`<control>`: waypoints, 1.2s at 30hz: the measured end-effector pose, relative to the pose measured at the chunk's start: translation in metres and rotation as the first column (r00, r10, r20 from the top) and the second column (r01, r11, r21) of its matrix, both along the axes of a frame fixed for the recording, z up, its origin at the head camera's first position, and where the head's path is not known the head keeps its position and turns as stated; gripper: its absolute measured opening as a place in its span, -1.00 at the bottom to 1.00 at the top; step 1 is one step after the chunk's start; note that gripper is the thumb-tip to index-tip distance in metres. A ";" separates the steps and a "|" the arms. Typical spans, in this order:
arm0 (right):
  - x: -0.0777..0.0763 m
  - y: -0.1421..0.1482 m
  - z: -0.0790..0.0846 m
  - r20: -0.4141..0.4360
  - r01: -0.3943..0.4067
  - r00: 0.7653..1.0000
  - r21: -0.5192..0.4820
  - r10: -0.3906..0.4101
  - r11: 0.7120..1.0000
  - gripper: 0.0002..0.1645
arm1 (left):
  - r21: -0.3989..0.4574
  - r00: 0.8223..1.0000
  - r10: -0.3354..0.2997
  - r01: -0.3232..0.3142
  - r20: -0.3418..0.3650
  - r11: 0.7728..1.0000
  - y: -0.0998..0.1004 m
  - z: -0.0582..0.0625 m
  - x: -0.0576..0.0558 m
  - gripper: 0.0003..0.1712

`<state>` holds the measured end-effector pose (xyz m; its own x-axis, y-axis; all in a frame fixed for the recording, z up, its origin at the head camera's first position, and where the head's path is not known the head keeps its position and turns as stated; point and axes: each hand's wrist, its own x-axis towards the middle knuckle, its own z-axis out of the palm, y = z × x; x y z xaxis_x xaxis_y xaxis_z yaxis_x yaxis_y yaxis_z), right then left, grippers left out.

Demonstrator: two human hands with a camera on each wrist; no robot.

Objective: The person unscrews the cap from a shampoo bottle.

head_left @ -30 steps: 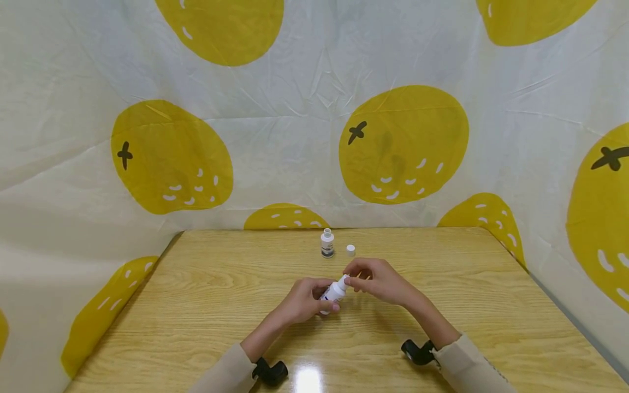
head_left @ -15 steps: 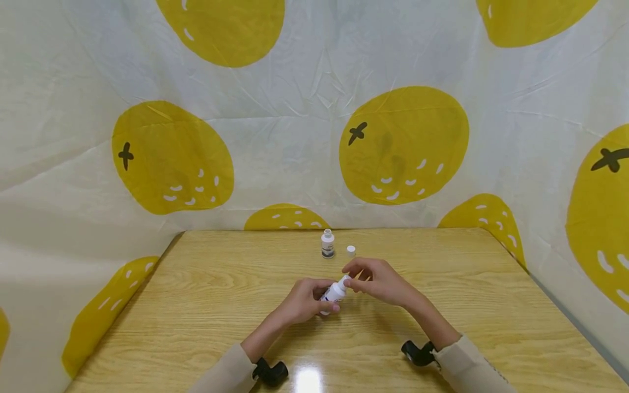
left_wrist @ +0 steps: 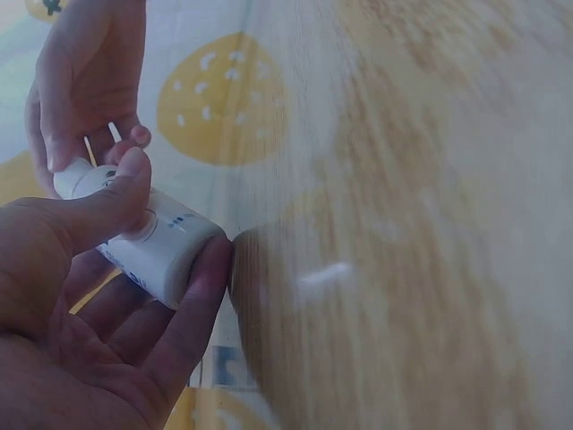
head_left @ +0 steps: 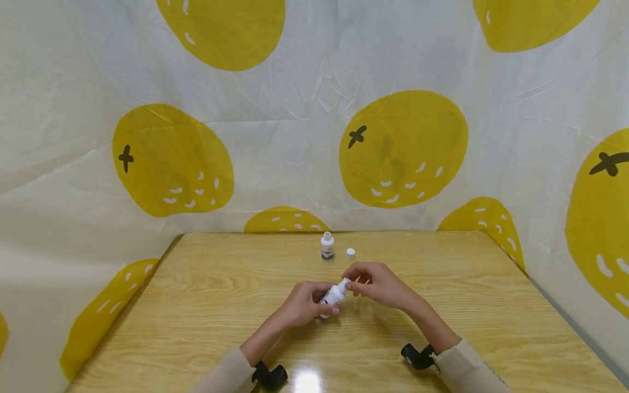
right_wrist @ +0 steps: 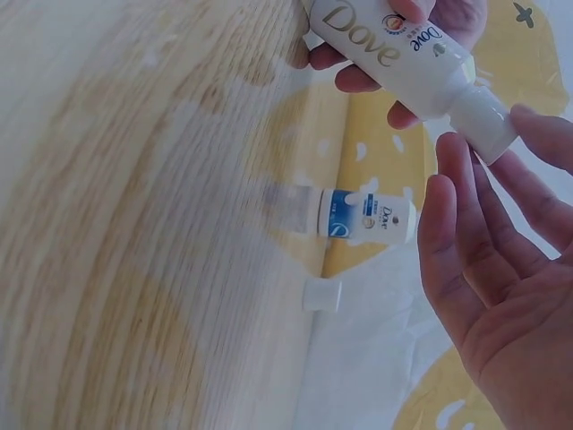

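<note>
My left hand (head_left: 301, 305) grips a small white Dove bottle (head_left: 334, 296) round its body, tilted with its top up toward the right. With thumb and fingertips, my right hand (head_left: 380, 285) pinches the white cap (right_wrist: 483, 123) on the bottle's neck. In the left wrist view, the left thumb lies along the side of the bottle (left_wrist: 161, 240) and a finger curls under its base. A second white bottle (head_left: 327, 247) with a blue label band stands upright behind the hands, its neck bare. A loose white cap (head_left: 350, 253) sits to its right.
A wood-grain table (head_left: 236, 273) lies under the hands. Pale cloth (head_left: 290, 158) printed with yellow fruit hangs behind it and at both sides. Black camera mounts (head_left: 269, 376) are strapped at both wrists, below the beige sleeves (head_left: 469, 364).
The whole head view has shifted slightly downward in the frame. Both hands keep hold of the bottle and its cap, with only a slight shift of the right fingers.
</note>
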<state>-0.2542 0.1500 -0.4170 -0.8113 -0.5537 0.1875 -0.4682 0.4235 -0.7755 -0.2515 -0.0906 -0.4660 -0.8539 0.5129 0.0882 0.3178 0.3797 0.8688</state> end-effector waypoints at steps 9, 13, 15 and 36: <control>-0.001 0.001 -0.003 -0.014 -0.028 1.000 -0.012 0.028 1.000 -0.72 | -0.012 1.000 -0.002 0.002 -0.015 1.000 0.000 0.001 0.000 -0.61; 0.000 0.002 -0.003 -0.014 -0.025 1.000 -0.009 0.025 1.000 -0.72 | -0.015 1.000 -0.003 0.002 -0.016 1.000 0.000 0.001 0.000 -0.62; 0.000 0.001 -0.002 -0.015 -0.025 1.000 -0.007 0.025 1.000 -0.72 | -0.014 1.000 -0.002 0.002 -0.014 1.000 0.000 0.001 0.000 -0.63; 0.002 0.001 -0.003 -0.024 -0.022 0.999 -0.027 0.022 0.999 -0.72 | -0.020 1.000 0.011 -0.011 -0.021 1.000 0.001 0.002 0.001 -0.60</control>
<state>-0.2527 0.1512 -0.4195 -0.7941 -0.5657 0.2220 -0.4956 0.3914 -0.7753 -0.2507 -0.0893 -0.4643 -0.8574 0.5056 0.0958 0.3315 0.4002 0.8544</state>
